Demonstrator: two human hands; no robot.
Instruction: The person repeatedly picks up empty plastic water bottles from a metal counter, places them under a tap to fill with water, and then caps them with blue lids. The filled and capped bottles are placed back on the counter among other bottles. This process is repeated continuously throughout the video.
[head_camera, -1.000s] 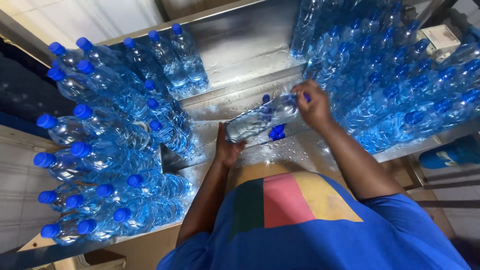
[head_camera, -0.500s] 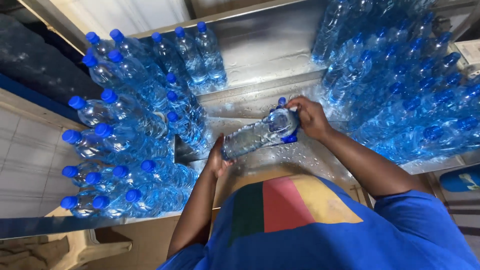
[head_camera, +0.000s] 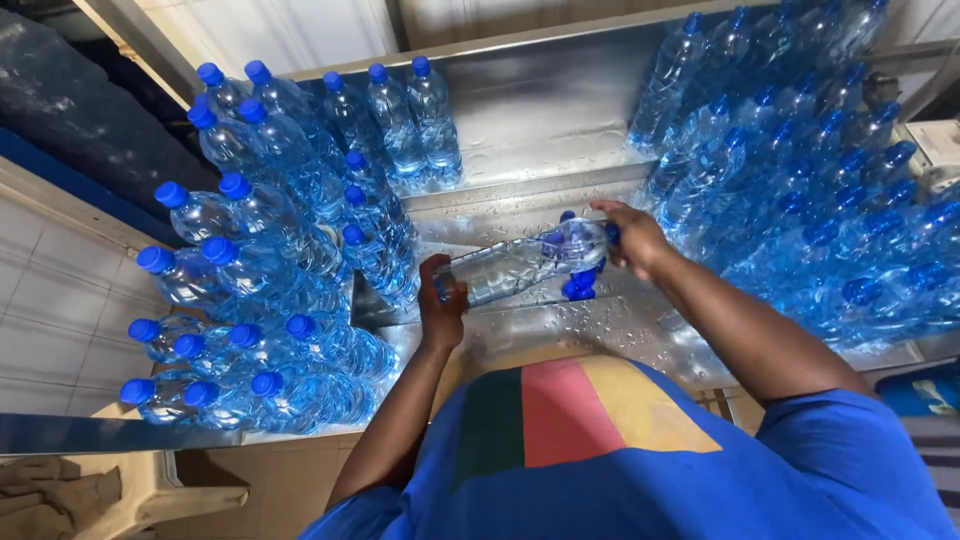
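— Surface underfoot of all those bottles?

— Wet, shiny sheet-metal table, beaded with water drops; raised metal lip along the far edge; pale wall behind; white tiled panel down at the left; tan floor below.

— And on it?

— Left cluster of clear plastic water bottles with blue screw caps, standing upright, packed close; right cluster of the same blue-capped bottles, stacked denser; bare wet strip between the two.

— In the hands?

— One clear plastic water bottle with a blue cap, held lying sideways just above the bare strip, near the front edge; left hand curled around its base end, fingers wrapped on the plastic; right hand clasped over the cap end, fingers closed about the neck; two more blue caps visible just beneath, bottles mostly hidden.

— Clothing?

— Blue shirt with a green, red and yellow panel at the bottom.
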